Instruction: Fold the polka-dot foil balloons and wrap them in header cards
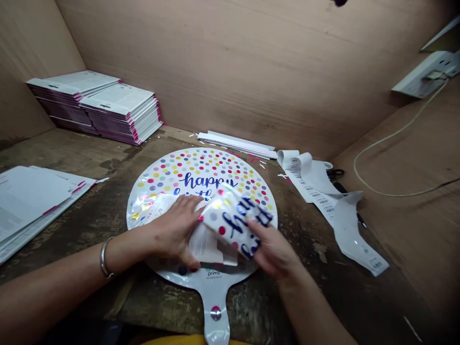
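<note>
A round white foil balloon (201,160) with coloured dots and blue "happy birthday" lettering lies flat on the table, its tail towards me. On top of it rests a white printed paper packet (204,244), partly hidden by my hands. My left hand (176,230) lies across this packet, thumb and fingers spread apart. Between the fingers and thumb of my right hand (273,249) is a folded foil balloon (233,218), dotted and lettered like the flat one. It is held tilted just above the packet, slightly blurred; whether it touches the packet I cannot tell.
Stacks of white packets (118,103) stand at the back left, with more packets (36,201) at the left edge. White paper strips (237,143) lie along the back wall. A curling strip of barcode labels (323,196) lies right, near black scissors (336,173). A cable (359,163) hangs from a socket (427,74).
</note>
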`<control>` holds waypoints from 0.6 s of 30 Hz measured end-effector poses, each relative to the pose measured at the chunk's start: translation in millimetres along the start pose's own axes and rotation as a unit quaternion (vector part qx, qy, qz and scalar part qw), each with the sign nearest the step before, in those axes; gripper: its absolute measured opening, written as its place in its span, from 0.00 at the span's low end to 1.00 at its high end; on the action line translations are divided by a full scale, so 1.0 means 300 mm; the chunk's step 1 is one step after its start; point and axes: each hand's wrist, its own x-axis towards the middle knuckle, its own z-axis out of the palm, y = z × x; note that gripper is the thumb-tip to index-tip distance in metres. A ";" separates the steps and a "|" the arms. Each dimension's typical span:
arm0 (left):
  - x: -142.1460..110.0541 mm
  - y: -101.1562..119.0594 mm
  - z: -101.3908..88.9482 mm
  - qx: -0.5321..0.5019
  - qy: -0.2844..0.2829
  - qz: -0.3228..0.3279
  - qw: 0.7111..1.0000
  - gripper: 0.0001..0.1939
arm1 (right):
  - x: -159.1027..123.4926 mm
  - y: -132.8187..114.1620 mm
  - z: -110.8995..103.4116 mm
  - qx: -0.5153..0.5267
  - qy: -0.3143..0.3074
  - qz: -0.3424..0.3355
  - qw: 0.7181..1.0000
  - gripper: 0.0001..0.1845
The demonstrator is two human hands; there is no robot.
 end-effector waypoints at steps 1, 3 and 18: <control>0.002 0.008 -0.010 0.012 0.002 -0.010 1.000 0.64 | -0.005 -0.025 -0.030 -0.011 0.017 -0.027 0.999 0.22; 0.005 0.015 -0.022 0.030 -0.003 -0.023 0.999 0.64 | -0.015 -0.069 -0.091 -0.054 0.037 -0.054 0.996 0.20; 0.017 0.042 -0.017 0.054 -0.037 -0.021 0.998 0.66 | 0.001 -0.034 -0.089 -0.289 -0.103 -0.044 0.951 0.20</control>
